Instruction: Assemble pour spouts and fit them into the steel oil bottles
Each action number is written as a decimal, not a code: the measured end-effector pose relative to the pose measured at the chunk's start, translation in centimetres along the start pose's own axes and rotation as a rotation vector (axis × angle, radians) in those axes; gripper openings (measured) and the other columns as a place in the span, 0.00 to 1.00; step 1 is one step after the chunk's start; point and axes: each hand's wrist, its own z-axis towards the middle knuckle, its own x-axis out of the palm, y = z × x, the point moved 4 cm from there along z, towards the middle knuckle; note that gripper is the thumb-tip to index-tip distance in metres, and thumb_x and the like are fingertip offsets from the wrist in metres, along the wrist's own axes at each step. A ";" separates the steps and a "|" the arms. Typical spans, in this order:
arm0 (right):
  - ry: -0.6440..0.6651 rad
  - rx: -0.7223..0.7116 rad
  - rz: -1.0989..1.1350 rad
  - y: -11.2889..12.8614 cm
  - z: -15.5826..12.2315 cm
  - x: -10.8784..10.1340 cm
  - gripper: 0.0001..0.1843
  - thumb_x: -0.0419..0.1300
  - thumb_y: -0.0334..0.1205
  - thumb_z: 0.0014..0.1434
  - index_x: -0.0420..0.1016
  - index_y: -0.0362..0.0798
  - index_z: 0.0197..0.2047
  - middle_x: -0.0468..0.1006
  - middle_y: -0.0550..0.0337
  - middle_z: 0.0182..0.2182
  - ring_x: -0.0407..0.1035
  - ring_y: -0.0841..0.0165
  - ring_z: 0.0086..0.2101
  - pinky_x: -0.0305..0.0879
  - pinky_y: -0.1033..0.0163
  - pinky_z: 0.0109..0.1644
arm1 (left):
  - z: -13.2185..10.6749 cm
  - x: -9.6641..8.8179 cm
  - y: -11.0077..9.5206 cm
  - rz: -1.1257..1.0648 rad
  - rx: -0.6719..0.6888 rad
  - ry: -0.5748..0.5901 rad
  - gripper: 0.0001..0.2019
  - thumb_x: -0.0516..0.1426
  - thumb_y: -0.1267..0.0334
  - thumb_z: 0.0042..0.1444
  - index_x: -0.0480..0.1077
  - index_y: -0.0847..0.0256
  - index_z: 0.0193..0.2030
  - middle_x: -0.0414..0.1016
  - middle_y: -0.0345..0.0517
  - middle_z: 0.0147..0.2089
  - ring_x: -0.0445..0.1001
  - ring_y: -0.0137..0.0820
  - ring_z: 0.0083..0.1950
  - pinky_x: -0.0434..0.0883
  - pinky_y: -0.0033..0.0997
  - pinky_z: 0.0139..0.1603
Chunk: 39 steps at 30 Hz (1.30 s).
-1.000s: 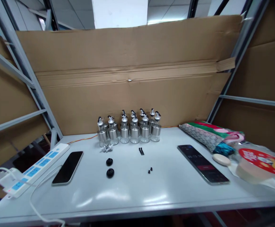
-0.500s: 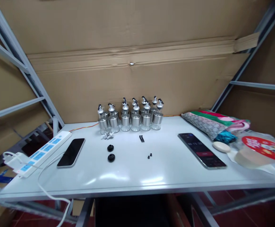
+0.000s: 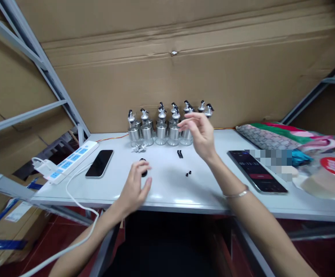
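My left hand (image 3: 136, 184) hovers over the front of the table, fingers apart and slightly curled, holding nothing. It partly covers the round black caps (image 3: 144, 173). Raised in front of the right-hand bottles, my right hand (image 3: 200, 134) is open and holds nothing. Glass bottles (image 3: 161, 134) with steel bands and silver pour spouts with black levers stand in two rows at the back. Small silver spout parts (image 3: 139, 148) lie before the left bottles. Two short black strips (image 3: 179, 154) and two tiny black plugs (image 3: 188, 173) lie in the middle of the table.
A phone (image 3: 100, 163) and a white power strip (image 3: 72, 159) with a cable lie at the left. To the right are a phone showing a timer (image 3: 256, 171), a colourful bag (image 3: 291, 136) and a tub with a red label (image 3: 325, 181). Cardboard (image 3: 127, 77) lines the back.
Both hands have come into view over the table, the left near the black caps and the right before the bottles. The camera view has shifted. The objects keep their places.
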 end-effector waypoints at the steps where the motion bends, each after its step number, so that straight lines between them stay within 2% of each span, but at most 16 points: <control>1: 0.027 0.056 -0.039 -1.8 -0.2 0.5 0.10 0.54 0.46 0.63 0.67 0.51 0.44 0.76 0.63 0.30 0.73 0.70 0.30 0.70 0.61 0.38 | 0.7 0.1 0.8 0.002 -0.025 -0.023 0.11 0.50 0.65 0.63 0.64 0.60 0.52 0.67 0.52 0.52 0.69 0.37 0.54 0.70 0.43 0.53; 3: 0.018 0.108 -0.108 -4.5 -0.6 1.0 0.11 0.52 0.48 0.63 0.66 0.50 0.43 0.76 0.62 0.30 0.73 0.70 0.28 0.69 0.61 0.36 | 3.0 0.6 2.9 0.058 -0.081 -0.012 0.13 0.47 0.71 0.61 0.62 0.60 0.51 0.67 0.53 0.50 0.67 0.37 0.55 0.68 0.41 0.56; 5: 0.041 0.128 -0.129 -5.9 -0.8 1.3 0.11 0.53 0.47 0.62 0.67 0.50 0.41 0.76 0.61 0.29 0.72 0.70 0.27 0.69 0.62 0.36 | 5.6 1.7 5.2 0.174 -0.124 0.104 0.17 0.45 0.76 0.58 0.61 0.61 0.52 0.67 0.52 0.51 0.67 0.36 0.55 0.67 0.40 0.57; 8: 0.085 0.149 -0.160 -6.2 -1.1 1.5 0.10 0.52 0.46 0.62 0.67 0.49 0.40 0.77 0.60 0.29 0.72 0.69 0.27 0.69 0.62 0.35 | 9.0 3.3 7.8 0.224 -0.121 0.227 0.21 0.46 0.80 0.53 0.66 0.59 0.49 0.71 0.49 0.50 0.68 0.37 0.55 0.67 0.38 0.56; 10: 0.111 0.160 -0.201 -6.0 -1.5 1.4 0.10 0.52 0.46 0.62 0.68 0.49 0.39 0.77 0.60 0.28 0.72 0.69 0.27 0.68 0.62 0.35 | 10.2 4.3 9.0 0.260 -0.121 0.293 0.21 0.47 0.82 0.49 0.70 0.58 0.45 0.73 0.47 0.49 0.70 0.38 0.53 0.67 0.38 0.54; 14: 0.167 0.183 -0.303 -6.2 -2.8 0.7 0.10 0.54 0.45 0.60 0.70 0.48 0.37 0.76 0.60 0.24 0.71 0.67 0.25 0.66 0.61 0.34 | 10.2 5.3 10.8 0.334 -0.147 0.349 0.21 0.48 0.82 0.48 0.73 0.59 0.42 0.75 0.50 0.48 0.70 0.42 0.52 0.66 0.41 0.51; 20: 0.233 0.235 -0.379 -7.0 -4.0 0.3 0.12 0.52 0.45 0.62 0.71 0.49 0.39 0.77 0.59 0.25 0.71 0.66 0.25 0.65 0.62 0.33 | 9.0 5.3 12.5 0.348 -0.167 0.368 0.13 0.53 0.76 0.54 0.73 0.57 0.41 0.77 0.49 0.47 0.70 0.43 0.50 0.64 0.42 0.48; 24: 0.265 0.259 -0.394 -7.2 -4.1 0.5 0.12 0.52 0.46 0.61 0.72 0.49 0.39 0.76 0.59 0.24 0.71 0.66 0.25 0.65 0.62 0.33 | 9.0 5.0 12.4 0.310 -0.163 0.341 0.04 0.58 0.70 0.54 0.72 0.58 0.35 0.77 0.48 0.43 0.69 0.43 0.48 0.62 0.42 0.47; 27: 0.265 0.272 -0.394 -7.4 -4.0 0.3 0.12 0.53 0.47 0.60 0.72 0.49 0.39 0.76 0.59 0.24 0.70 0.66 0.25 0.64 0.61 0.34 | 9.1 4.8 11.3 0.252 -0.162 0.288 0.00 0.59 0.67 0.55 0.71 0.59 0.34 0.77 0.46 0.40 0.70 0.40 0.45 0.62 0.38 0.46; 31: 0.302 0.294 -0.356 -7.5 -4.1 0.6 0.12 0.58 0.48 0.56 0.74 0.48 0.36 0.76 0.59 0.24 0.70 0.66 0.27 0.65 0.61 0.36 | 8.9 5.6 8.2 0.174 -0.143 0.151 0.03 0.58 0.63 0.58 0.69 0.60 0.35 0.77 0.43 0.39 0.72 0.35 0.43 0.61 0.36 0.47; 35: 0.385 0.336 -0.268 -7.4 -4.6 1.9 0.16 0.64 0.51 0.50 0.76 0.46 0.33 0.78 0.57 0.25 0.71 0.66 0.26 0.66 0.62 0.33 | 8.3 6.6 4.9 0.133 -0.120 0.021 0.09 0.58 0.60 0.59 0.67 0.60 0.29 0.76 0.40 0.34 0.72 0.33 0.40 0.58 0.38 0.51; 39: 0.397 0.349 -0.209 -7.2 -5.0 2.7 0.16 0.63 0.52 0.51 0.76 0.46 0.32 0.79 0.57 0.26 0.72 0.65 0.28 0.66 0.61 0.35 | 7.8 6.8 4.0 0.102 -0.113 -0.045 0.11 0.59 0.60 0.59 0.66 0.60 0.28 0.75 0.38 0.31 0.71 0.32 0.37 0.58 0.39 0.49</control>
